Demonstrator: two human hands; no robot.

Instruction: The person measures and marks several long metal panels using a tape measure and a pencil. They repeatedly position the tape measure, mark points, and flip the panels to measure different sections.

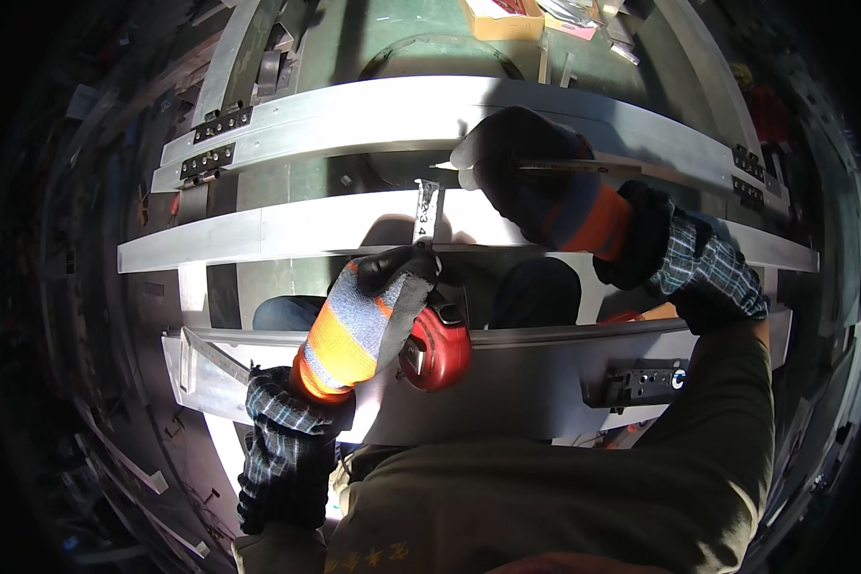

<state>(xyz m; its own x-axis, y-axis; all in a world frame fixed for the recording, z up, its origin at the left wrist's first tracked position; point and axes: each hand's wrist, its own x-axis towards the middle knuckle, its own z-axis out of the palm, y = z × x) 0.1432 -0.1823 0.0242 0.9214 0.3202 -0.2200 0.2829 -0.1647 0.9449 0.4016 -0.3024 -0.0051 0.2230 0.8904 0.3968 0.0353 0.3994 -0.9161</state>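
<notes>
Our left hand, in an orange, grey and black work glove, has its grip clasped on a red tape measure; the thumb and fingers pinch the pale blade. The red case sits at the lower right of that hand, overlapping the far edge of the near metal beam. The blade runs away from us across the middle beam, its end just past that beam's far edge; whether it touches the metal, we cannot tell. Our right hand, gloved alike, has its grip closed around a slim pointed tool, its light tip near the blade's end and apart from it, between the middle beam and the far beam. Our plaid cuffs lead back to brownish-green sleeves. A slotted metal fitting lies toward the near beam's right end, and a thin metal strip slants at its left end. Dark brackets mark the far beam's left end. Beyond its far edge, a cardboard box rests on the green floor.
</notes>
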